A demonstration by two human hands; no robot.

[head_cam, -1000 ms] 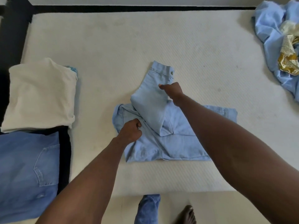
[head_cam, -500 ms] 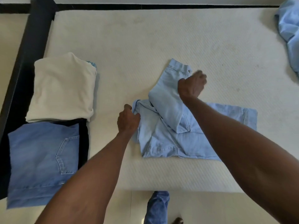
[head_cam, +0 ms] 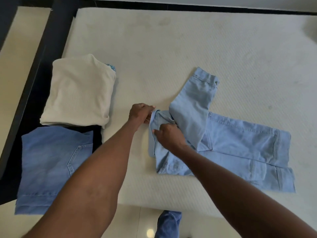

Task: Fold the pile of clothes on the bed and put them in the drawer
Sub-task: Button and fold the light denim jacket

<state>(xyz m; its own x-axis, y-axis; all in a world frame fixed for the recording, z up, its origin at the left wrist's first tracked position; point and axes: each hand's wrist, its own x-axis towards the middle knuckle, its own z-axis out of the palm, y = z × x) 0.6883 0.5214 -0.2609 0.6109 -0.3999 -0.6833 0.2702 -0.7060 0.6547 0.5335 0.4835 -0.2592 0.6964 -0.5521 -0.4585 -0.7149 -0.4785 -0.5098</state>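
A light blue denim garment point(head_cam: 240, 145) lies partly folded on the white mattress point(head_cam: 171, 48), with one part point(head_cam: 193, 100) laid up and away from me across it. My left hand point(head_cam: 141, 113) pinches the garment's left edge. Just right of it, my right hand point(head_cam: 169, 135) grips the same raised edge from above. A folded cream knit top point(head_cam: 78, 90) and folded darker blue jeans point(head_cam: 49, 162) lie on the left side of the bed.
A black bed frame point(head_cam: 34, 69) runs along the left and the far edge. Pale floor tiles point(head_cam: 133, 222) show below the mattress front edge, with a leg in blue jeans point(head_cam: 169, 224) there.
My right hand left the upturned part and came down to the garment's left edge beside my left hand. The view shifted left, so the pile at the right is out of sight.
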